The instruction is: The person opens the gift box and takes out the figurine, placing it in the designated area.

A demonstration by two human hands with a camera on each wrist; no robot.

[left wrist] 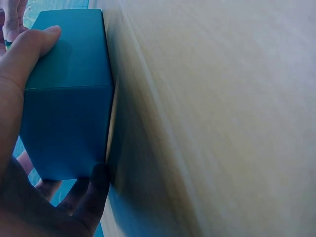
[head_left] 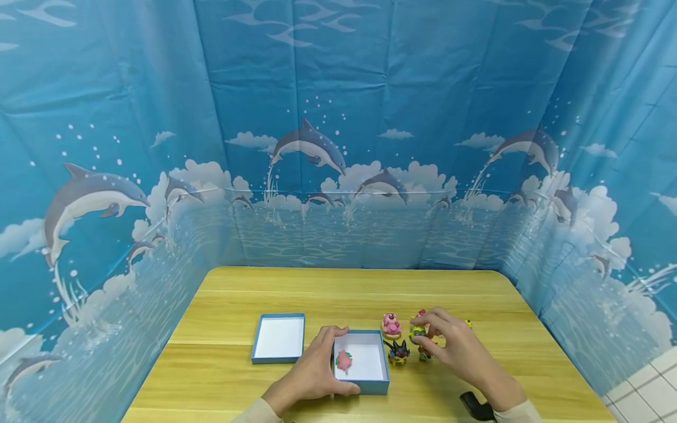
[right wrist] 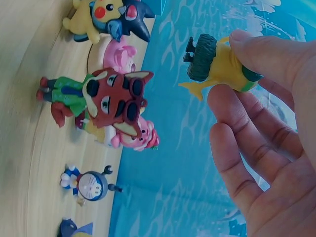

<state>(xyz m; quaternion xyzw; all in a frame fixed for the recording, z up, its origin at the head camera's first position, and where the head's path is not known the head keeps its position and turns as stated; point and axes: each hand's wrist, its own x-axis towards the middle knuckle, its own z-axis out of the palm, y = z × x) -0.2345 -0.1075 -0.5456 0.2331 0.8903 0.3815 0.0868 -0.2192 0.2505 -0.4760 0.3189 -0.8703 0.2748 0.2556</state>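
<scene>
An open blue box [head_left: 374, 387] with a white inside stands on the table, and my left hand [head_left: 317, 367] grips it from the left, thumb on the near side and fingers round the far side. In the box lies a small pink figurine [head_left: 344, 360] with green bits. My right hand [head_left: 449, 341] pinches a yellow toy figurine [right wrist: 224, 66] with a dark green skirt between thumb and fingers, raised above the table. Under and beside that hand stand a fox figurine [right wrist: 111, 98] in a green shirt, a black-eared figurine [head_left: 399, 351] and a pink bear figurine [head_left: 391, 324].
A shallow blue-edged box lid [head_left: 278, 338], white inside up, lies left of the box. Beyond the fox are a blue-and-white cat figurine [right wrist: 86, 183] and other small toys. A black object [head_left: 476, 406] shows by the right wrist. A dolphin-print curtain [head_left: 338, 235] surrounds the table.
</scene>
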